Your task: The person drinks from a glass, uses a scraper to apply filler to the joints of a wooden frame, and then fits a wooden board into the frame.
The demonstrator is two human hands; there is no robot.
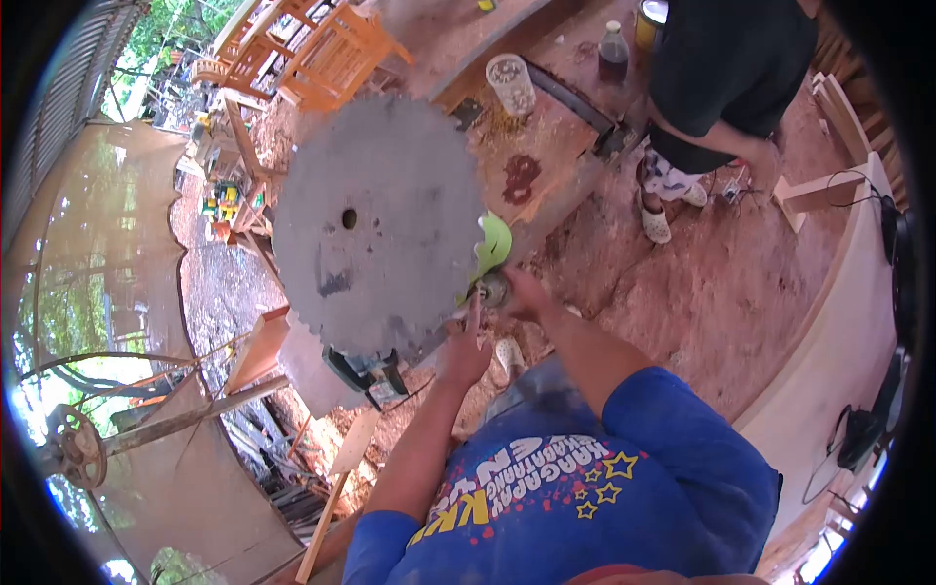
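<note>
A large circular saw blade [378, 226] is held upright over the dirt floor, steadied at its lower edge by the left hand [464, 349], fingers pressed to the rim. A green angle grinder [492, 263] is gripped by the right hand [526, 292] against the toothed edge; most teeth appear yet to be worked. Behind, a clear jar [511, 84] of pale bits and a dark bottle [613, 51] are seen.

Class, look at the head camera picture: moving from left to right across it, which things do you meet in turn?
Rusty wheel → large toothed saw blade → left hand → green angle grinder → right hand → another person's sandalled foot → wooden block.
</note>
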